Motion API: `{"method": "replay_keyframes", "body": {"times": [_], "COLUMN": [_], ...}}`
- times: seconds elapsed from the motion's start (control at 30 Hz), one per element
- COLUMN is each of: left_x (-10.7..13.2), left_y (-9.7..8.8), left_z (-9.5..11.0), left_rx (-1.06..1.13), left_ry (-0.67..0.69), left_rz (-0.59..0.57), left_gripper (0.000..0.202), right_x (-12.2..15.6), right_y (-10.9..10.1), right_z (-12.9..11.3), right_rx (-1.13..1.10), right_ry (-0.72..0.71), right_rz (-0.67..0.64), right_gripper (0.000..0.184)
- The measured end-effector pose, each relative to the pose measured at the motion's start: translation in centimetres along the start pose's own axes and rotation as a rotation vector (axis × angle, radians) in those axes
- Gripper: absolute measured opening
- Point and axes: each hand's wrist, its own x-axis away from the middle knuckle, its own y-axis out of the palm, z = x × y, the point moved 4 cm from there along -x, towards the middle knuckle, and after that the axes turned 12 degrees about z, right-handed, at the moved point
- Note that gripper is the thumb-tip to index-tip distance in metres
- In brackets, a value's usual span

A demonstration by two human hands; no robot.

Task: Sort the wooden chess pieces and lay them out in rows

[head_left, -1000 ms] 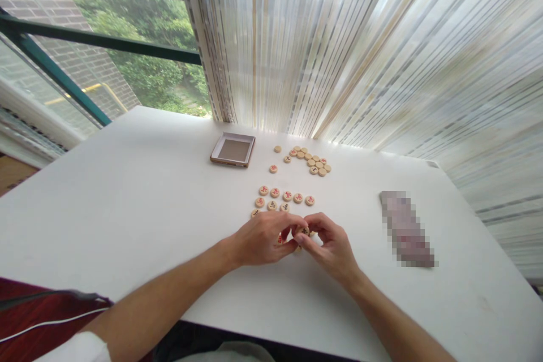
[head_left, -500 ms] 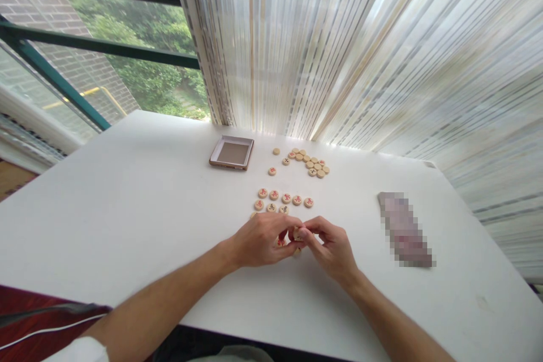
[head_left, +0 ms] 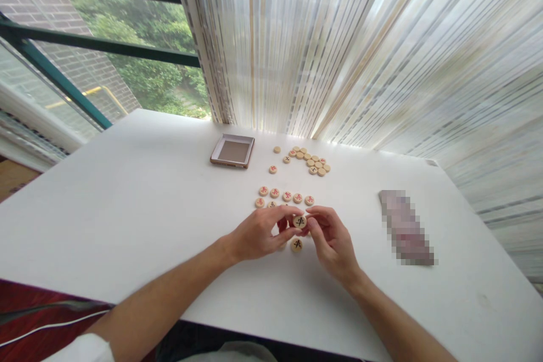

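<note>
A round wooden game piece (head_left: 300, 222) with a dark character is held up above the white table (head_left: 127, 203), face towards me. My left hand (head_left: 258, 232) and my right hand (head_left: 331, 237) both pinch it from either side. Just below it another wooden piece (head_left: 296, 245) with a dark mark lies flat on the table. Behind my hands lies a row of pieces with red marks (head_left: 287, 196), and my left hand partly hides a second row.
A shallow open box (head_left: 233, 151) sits at the back middle. To its right lies a loose cluster of several wooden pieces (head_left: 309, 161). A blurred oblong object (head_left: 405, 227) lies at the right. Striped curtains hang behind the table, and a window is at the left.
Both hands have lifted slightly and moved back, raising one piece into view. A second piece that was under my fingers now lies uncovered on the table.
</note>
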Motion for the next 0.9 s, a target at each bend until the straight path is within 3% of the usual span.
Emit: {"method": "replay_keyframes", "body": {"times": [0.17,0.53,0.9], "left_x": [-0.08,-0.24,-0.14], "left_y": [0.02,-0.21,0.22], "left_z": [-0.66,-0.22,-0.24], "left_rx": [0.095,0.101,0.273], "left_ry": [-0.152,-0.136,-0.248], "left_rz": [0.02,0.006,-0.043], "left_gripper": [0.034,0.04,0.035], "right_x": [0.12,-0.22,-0.16], "right_y": [0.07,-0.06,0.0], "right_z": [0.17,0.05,-0.3], "right_rx": [-0.016,0.05,0.081], "right_ry": [-0.044,-0.12,-0.193], "right_rz": [0.009,-0.003,-0.026], "right_gripper": [0.019,0.027,0.03]}}
